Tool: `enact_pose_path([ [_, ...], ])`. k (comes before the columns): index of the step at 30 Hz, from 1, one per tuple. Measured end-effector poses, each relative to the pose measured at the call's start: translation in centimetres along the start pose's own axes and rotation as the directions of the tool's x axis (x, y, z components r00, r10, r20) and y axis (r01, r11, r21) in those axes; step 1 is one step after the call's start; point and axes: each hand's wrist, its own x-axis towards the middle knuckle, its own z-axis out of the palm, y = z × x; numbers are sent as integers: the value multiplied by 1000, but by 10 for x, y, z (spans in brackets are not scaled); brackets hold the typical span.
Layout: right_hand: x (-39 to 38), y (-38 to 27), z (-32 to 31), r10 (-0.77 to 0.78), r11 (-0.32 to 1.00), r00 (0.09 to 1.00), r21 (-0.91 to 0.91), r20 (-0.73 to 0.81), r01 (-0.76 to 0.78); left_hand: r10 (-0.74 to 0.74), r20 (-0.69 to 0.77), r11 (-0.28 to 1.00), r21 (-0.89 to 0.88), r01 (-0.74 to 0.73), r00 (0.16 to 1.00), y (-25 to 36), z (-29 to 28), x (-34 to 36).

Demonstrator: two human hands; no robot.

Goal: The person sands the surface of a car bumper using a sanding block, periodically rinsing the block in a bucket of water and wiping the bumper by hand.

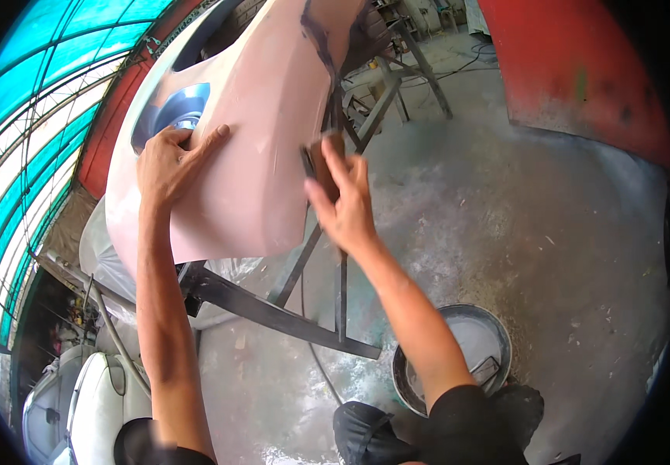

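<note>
A pale pink car bumper (257, 178), with a blue-tinted recessed fitting (188, 101) in it, rests tilted on a dark metal stand (273, 314). My left hand (171, 164) grips the recess's edge, fingers curled over it and thumb stretched along the pink surface. Just off the bumper's right edge, my right hand (343, 198) holds a brown and dark block (318, 155) between thumb and fingers; motion blurs it slightly, and whether the block touches the bumper I cannot tell.
A bucket of grey water (474, 337) stands on the concrete floor (552, 256) below my right forearm. A red panel (575, 62) stands upper right. Pale car parts (103, 395) lie lower left, beneath a turquoise-and-white translucent covering (17, 85). A cable (321, 372) runs along the floor.
</note>
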Motion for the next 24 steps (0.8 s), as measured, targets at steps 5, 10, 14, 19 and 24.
enact_pose_path([
  [5, 132, 39, -11, 203, 966, 977, -150, -62, -211, 48, -38, 998, -28, -49, 998, 11, 15, 4],
  [10, -6, -11, 9, -25, 999, 1000, -41, -10, 24, 4, -28, 1000, -14, -4, 1000, -8, 0, -2],
  [14, 59, 12, -7, 93, 993, 996, -77, -9, -93, 31, -35, 999, -18, -32, 999, 4, 7, 2],
  [19, 108, 27, -13, 202, 961, 979, -191, -14, -201, 51, -38, 998, -33, -52, 998, 7, 19, 3],
  [24, 9, -15, -1, -74, 993, 997, -91, 28, 77, -7, -3, 1000, 18, 7, 1000, 2, 0, -3],
])
